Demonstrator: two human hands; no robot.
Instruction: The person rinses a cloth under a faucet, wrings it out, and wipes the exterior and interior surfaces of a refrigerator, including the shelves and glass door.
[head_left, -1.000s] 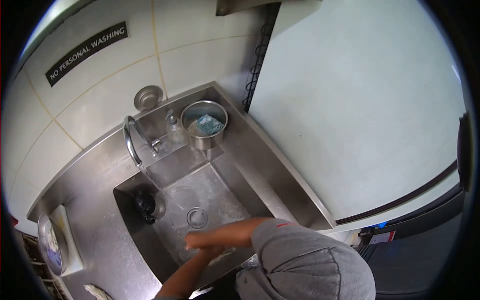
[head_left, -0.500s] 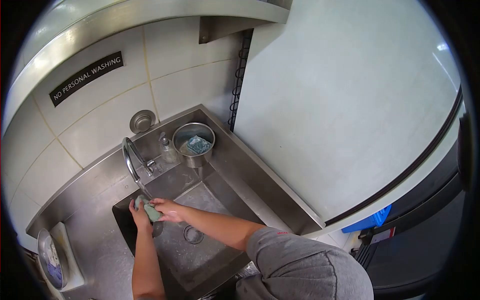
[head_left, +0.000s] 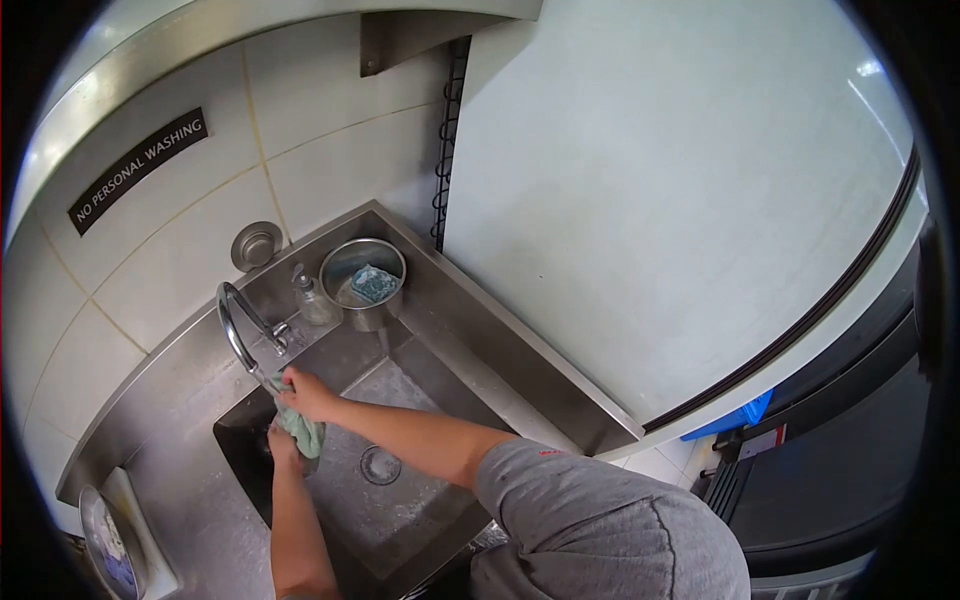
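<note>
A wet-looking pale green cloth (head_left: 304,428) hangs stretched between my two hands over the sink basin (head_left: 400,510). My right hand (head_left: 307,393) is closed on its upper end, just under the spout of the chrome faucet (head_left: 228,325). Lower down, my left hand (head_left: 284,446) grips the cloth near its bottom end, fingers partly hidden by it. The drain (head_left: 380,465) lies in the basin floor to the right of the cloth.
A steel pot (head_left: 370,318) with a blue-green sponge (head_left: 374,284) inside stands at the sink's back corner, beside a clear soap pump bottle (head_left: 314,300). On the left counter are a bowl (head_left: 92,510) and a white board (head_left: 140,530). A large white panel (head_left: 680,200) rises at right.
My right hand has moved up and my left hand down, so the bunched cloth is now drawn out lengthwise between them. The whole view has shifted slightly.
</note>
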